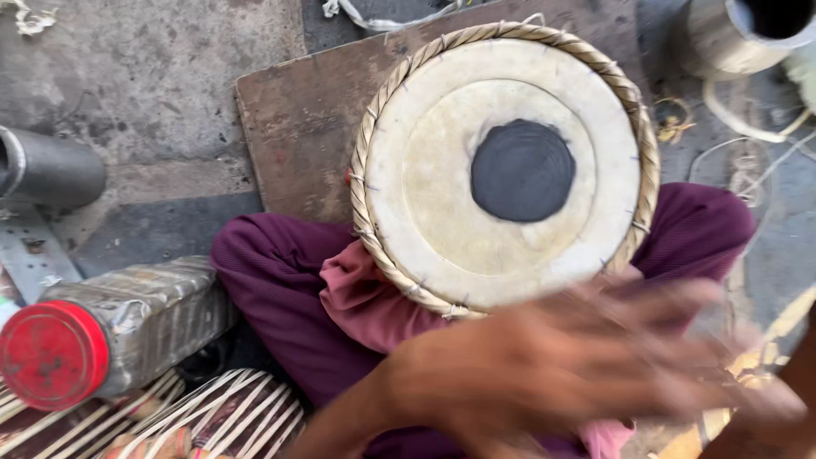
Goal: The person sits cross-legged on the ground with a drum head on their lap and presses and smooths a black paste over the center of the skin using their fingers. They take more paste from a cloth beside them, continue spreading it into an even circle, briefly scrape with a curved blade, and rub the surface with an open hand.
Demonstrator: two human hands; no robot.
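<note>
A round drum [442, 195] rests upright on my lap, its pale skin head facing up with a black circular patch [522, 170] in the middle. A braided straw-coloured rim [371, 127] runs around the head. My left hand [561, 365] is a motion-blurred shape just in front of the drum's near edge, with the fingers spread toward the right and nothing visible in them. Only a dark sliver of my right arm [765, 421] shows at the bottom right corner; its hand is blurred and mostly cut off. My legs in purple cloth [272, 272] lie under the drum.
A plastic bottle [144, 319] with a red cap [53, 353] lies at the left, by a grey pipe [51, 170]. A brown board [297, 119] lies behind the drum. A metal cylinder [731, 34] stands top right, and pale strips [221, 416] lie at the bottom left.
</note>
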